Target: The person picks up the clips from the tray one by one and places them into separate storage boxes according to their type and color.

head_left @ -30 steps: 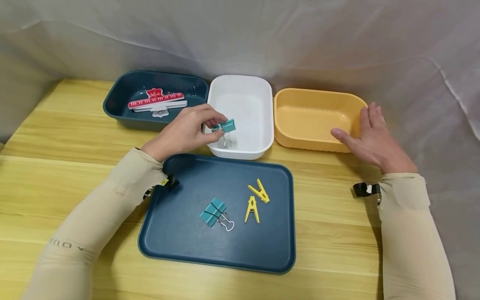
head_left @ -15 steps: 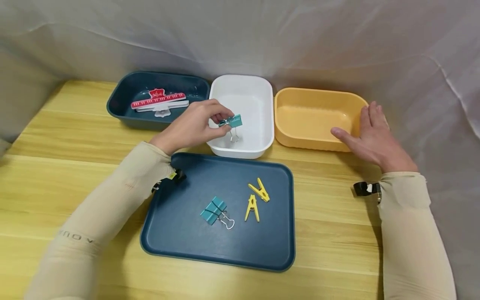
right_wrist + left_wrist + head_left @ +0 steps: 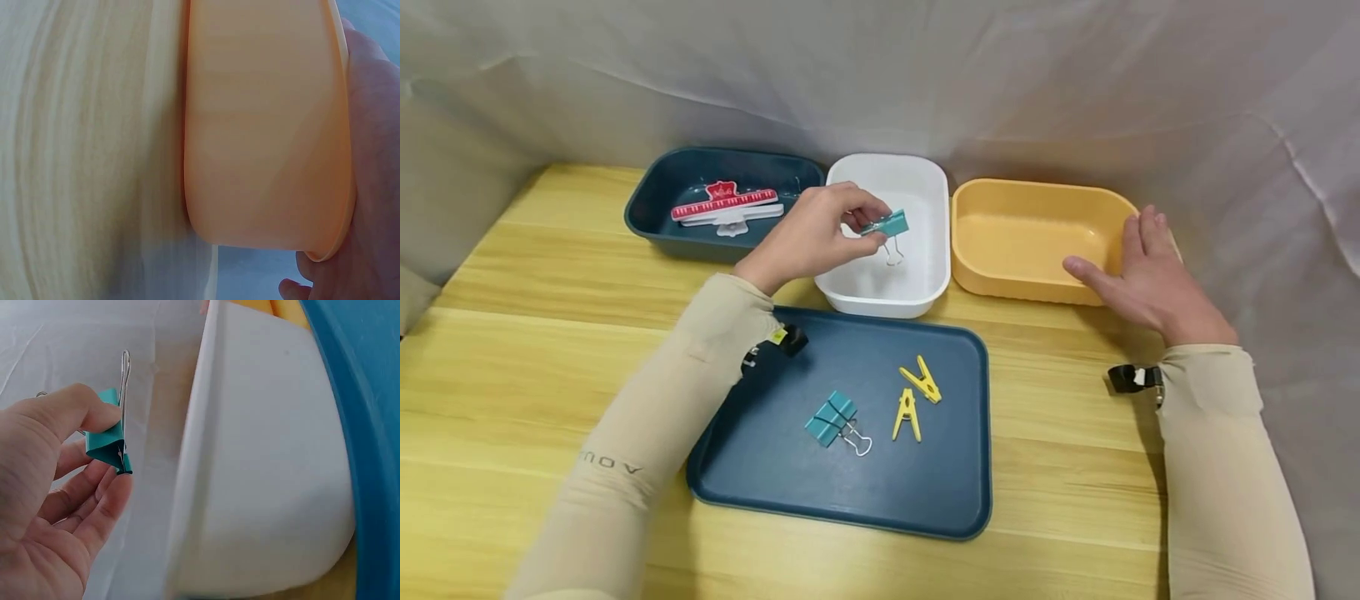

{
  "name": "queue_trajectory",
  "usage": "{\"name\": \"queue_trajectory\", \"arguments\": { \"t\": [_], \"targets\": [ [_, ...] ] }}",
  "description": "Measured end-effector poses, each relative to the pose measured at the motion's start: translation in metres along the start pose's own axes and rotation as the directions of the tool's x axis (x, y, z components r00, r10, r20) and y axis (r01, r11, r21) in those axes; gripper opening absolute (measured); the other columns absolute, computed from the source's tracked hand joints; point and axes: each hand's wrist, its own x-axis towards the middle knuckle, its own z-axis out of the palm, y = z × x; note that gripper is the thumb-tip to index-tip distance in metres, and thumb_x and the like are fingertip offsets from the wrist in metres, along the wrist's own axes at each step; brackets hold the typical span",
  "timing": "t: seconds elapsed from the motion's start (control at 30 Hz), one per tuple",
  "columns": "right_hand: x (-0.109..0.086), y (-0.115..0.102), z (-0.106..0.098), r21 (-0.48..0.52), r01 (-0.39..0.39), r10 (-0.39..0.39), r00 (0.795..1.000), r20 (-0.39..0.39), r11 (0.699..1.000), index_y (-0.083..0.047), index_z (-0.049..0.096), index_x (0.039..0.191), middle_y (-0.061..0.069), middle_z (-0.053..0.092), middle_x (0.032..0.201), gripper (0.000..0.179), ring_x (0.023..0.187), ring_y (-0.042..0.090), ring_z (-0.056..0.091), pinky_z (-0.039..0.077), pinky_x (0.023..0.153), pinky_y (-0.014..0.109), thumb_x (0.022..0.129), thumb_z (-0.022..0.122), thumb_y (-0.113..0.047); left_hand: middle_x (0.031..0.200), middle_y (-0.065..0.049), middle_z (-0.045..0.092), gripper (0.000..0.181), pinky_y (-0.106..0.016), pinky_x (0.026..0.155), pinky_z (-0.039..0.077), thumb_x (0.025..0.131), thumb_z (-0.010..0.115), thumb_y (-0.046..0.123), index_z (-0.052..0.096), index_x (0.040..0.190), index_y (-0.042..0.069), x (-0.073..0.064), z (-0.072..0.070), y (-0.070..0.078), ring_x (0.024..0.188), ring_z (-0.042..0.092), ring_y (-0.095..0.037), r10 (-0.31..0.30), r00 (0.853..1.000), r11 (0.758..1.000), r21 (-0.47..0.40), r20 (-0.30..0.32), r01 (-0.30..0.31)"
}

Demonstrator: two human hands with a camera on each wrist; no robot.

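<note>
My left hand pinches a teal binder clip over the white bin. In the left wrist view, thumb and fingers close on the clip's teal body, and one wire handle stands up from it. My right hand rests at the right end of the yellow bin, thumb at its front rim and straight fingers along its end. A second teal binder clip lies on the dark blue tray, its wire handles toward the right. Two yellow clothespins lie beside it.
A dark blue bin stands left of the white one, holding a red clip and a white clip. The three bins form a row along the grey curtain. The tray sits in front of them on the wooden table.
My left hand has moved right and slightly away from me, carrying the binder clip further over the white bin. My right hand has stayed at the yellow bin.
</note>
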Motion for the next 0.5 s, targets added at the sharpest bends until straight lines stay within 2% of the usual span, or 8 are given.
{"name": "queue_trajectory", "arguments": {
  "t": [0.23, 0.5],
  "targets": [
    [0.001, -0.004, 0.002, 0.002, 0.011, -0.011, 1.0, -0.006, 1.0, -0.003, -0.024, 0.157, 0.009, -0.042, 0.161, 0.113, 0.151, 0.034, -0.039, -0.01, 0.126, 0.067, 0.097, 0.037, -0.077, 0.116, -0.005, 0.071, 0.038, -0.039, 0.101, 0.056, 0.092, 0.077, 0.025, 0.072, 0.127, 0.011, 0.003, 0.008, -0.001, 0.103, 0.062, -0.018, -0.007, 1.0, 0.999, -0.038, -0.013, 0.007],
    [0.0, -0.006, 0.003, 0.005, 0.012, -0.012, 1.0, -0.006, 1.0, -0.006, -0.024, 0.157, 0.007, -0.041, 0.161, 0.112, 0.152, 0.032, -0.039, -0.007, 0.126, 0.068, 0.097, 0.038, -0.077, 0.117, -0.005, 0.07, 0.039, -0.037, 0.102, 0.054, 0.093, 0.077, 0.026, 0.071, 0.129, 0.012, 0.0, 0.016, -0.005, 0.106, 0.061, -0.019, -0.079, 0.996, 0.996, -0.035, 0.03, 0.08]
  ]
}}
